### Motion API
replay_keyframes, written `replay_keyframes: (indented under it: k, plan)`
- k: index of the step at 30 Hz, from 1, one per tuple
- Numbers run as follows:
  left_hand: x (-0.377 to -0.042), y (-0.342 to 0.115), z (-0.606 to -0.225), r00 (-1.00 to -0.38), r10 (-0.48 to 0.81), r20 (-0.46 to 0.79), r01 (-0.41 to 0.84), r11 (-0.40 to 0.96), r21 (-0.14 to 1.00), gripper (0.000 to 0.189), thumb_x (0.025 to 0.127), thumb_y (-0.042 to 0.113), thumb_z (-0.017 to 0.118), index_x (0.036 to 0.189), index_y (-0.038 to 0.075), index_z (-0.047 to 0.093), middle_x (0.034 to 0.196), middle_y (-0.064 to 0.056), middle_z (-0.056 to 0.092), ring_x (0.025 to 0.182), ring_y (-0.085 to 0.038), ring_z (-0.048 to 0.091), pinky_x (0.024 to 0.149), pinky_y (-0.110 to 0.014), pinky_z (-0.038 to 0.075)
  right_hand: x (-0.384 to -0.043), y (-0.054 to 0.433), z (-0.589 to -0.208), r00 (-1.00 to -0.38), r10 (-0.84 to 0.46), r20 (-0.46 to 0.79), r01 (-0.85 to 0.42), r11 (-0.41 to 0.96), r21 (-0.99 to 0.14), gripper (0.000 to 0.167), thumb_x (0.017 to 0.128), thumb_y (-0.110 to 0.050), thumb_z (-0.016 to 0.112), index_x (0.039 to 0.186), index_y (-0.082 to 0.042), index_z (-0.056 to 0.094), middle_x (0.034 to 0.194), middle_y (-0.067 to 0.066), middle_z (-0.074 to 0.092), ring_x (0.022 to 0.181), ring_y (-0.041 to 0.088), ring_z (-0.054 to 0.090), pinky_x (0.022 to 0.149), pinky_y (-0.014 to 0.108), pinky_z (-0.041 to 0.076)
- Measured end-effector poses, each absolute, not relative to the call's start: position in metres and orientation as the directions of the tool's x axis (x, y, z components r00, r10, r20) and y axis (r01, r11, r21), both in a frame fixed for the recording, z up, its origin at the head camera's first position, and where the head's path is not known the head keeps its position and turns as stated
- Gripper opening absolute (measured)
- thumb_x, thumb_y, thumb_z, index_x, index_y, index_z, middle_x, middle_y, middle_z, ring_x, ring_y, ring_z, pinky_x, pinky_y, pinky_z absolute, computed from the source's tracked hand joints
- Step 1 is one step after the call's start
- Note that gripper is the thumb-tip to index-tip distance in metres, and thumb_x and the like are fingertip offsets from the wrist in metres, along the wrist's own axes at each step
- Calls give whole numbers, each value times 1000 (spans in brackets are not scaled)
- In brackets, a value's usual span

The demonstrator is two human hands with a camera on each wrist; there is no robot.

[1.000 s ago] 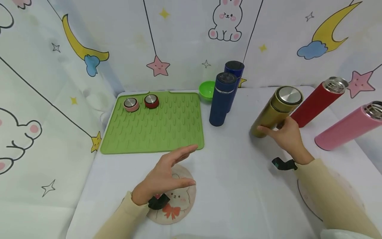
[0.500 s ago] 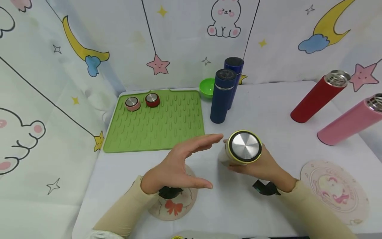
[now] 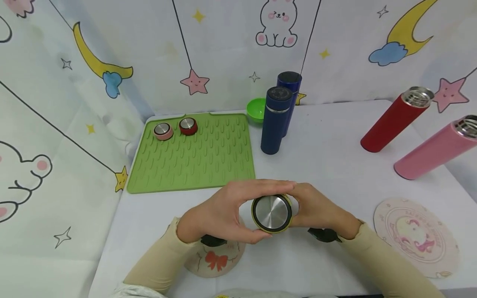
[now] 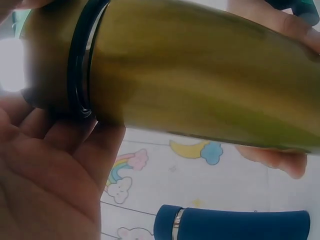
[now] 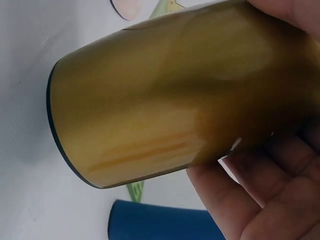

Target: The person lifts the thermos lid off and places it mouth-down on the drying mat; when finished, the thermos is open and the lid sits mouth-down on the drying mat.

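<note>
A gold thermos bottle with a brushed-metal lid top is held above the table before me, its lid facing the head camera. My right hand grips its body, thumb and fingers on opposite sides, as the right wrist view shows on the gold wall. At the lid end, my left hand curves round the bottle; in the left wrist view its fingers lie against the lid beside the dark ring. From the head view the bottle's body is mostly hidden behind lid and hands.
Two blue thermoses, a front one and a rear one, stand beside a green bowl. Lidless red and pink bottles stand right. A green mat bears a pink lid and a red lid.
My right hand has brought the gold thermos from the back right to the front middle. My left hand has moved slightly right and now holds the bottle's lid end.
</note>
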State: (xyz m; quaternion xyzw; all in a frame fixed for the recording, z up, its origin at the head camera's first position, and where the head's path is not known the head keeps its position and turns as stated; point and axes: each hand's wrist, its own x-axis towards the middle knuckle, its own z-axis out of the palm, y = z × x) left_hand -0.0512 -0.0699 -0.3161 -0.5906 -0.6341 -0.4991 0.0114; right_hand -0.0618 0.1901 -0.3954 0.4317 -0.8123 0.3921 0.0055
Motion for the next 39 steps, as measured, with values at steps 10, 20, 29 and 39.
replay_keyframes:
  k: [10,20,29,39]
  plan:
    - [-47,-70,-320,-343,672,656,802,-155,577,71,80,9,88,140,-11,56,143,-24,63,137,-27,61,115,-39,51,-61,194,-396,-663,-646,379,-707,373,-601,81,64,-16,101,136,-23,65,124,-8,74,112,8,69,100,17,54]
    - [-43,-59,-333,-531,413,740,807,-19,590,78,69,8,95,138,-6,60,135,-22,68,128,-26,67,107,-39,57,-45,176,-409,-742,-318,590,-648,563,-512,88,57,-4,101,136,1,63,125,18,73,115,32,72,112,7,40]
    - [-40,-56,-335,-584,374,720,775,-5,631,87,66,11,99,142,-2,58,141,-18,65,130,-26,65,107,-37,57,-42,172,-408,-750,-299,590,-637,569,-521,84,56,-4,101,133,-1,66,121,15,75,110,27,73,109,5,41]
    - [-45,-80,-306,-322,744,586,784,-138,606,75,82,15,89,144,-8,53,148,-21,60,142,-25,57,118,-37,48,-44,180,-403,-711,-604,359,-623,305,-720,71,65,-21,101,129,-22,68,119,-6,76,108,7,71,94,22,57]
